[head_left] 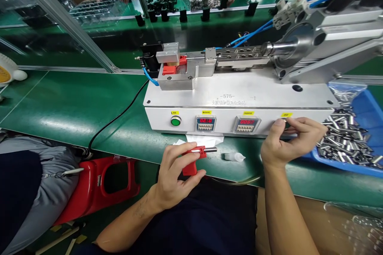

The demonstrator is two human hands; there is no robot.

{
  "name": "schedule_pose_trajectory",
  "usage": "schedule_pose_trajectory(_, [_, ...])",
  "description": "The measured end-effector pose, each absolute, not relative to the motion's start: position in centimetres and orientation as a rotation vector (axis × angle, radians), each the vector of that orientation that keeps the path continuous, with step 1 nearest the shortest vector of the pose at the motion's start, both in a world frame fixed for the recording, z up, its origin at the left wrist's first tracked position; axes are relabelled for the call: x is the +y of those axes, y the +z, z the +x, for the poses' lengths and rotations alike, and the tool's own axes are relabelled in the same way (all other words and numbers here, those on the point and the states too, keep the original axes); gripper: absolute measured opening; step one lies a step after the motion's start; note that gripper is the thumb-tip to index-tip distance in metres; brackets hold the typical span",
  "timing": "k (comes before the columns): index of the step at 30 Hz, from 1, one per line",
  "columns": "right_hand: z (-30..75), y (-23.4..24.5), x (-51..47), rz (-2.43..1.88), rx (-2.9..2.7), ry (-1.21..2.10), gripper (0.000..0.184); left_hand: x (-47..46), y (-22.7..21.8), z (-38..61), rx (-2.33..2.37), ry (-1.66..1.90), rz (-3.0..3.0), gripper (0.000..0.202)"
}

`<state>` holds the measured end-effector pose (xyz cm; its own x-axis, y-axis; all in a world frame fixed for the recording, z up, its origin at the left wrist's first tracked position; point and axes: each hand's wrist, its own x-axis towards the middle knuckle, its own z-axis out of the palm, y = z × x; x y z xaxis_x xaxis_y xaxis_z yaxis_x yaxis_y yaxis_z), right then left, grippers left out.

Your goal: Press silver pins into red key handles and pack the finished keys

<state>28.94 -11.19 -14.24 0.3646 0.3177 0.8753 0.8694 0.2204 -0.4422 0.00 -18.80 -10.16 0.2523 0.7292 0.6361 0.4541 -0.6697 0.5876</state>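
My left hand holds a red plastic part with a metal pin sticking out to the right. Its fingers lie over the top of the part and the thumb is below. My right hand is at the right end of the press machine's front panel, its thumb at a dark green button partly hidden behind it. The right fingers are apart from the thumb, with nothing visible held. A second red part sits in the machine's metal fixture, under a metal block.
Right of the machine stands a blue bin full of metal pins. A small white bottle lies on the green table before the panel. A red stool and a seated person are at left. Co-workers' hands work across the bench.
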Motion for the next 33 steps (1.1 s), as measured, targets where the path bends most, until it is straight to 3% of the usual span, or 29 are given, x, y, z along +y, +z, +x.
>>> schedule_pose_trajectory(17, [29.03, -14.28, -11.16, -1.301, -1.233, -0.616, 0.014, -18.68, -10.45, -0.05, 1.109, 1.332, 2.217, 0.047])
schedule_pose_trajectory(24, [29.14, -14.55, -11.17, -1.409, -1.127, -0.515, 0.026, -18.56, -10.59, -0.04, 1.152, 1.300, 2.216, 0.042])
schedule_pose_trajectory(33, [29.17, -14.66, -11.01, -1.272, -1.229, -0.619, 0.015, -18.62, -10.73, -0.06, 1.145, 1.288, 2.207, 0.044])
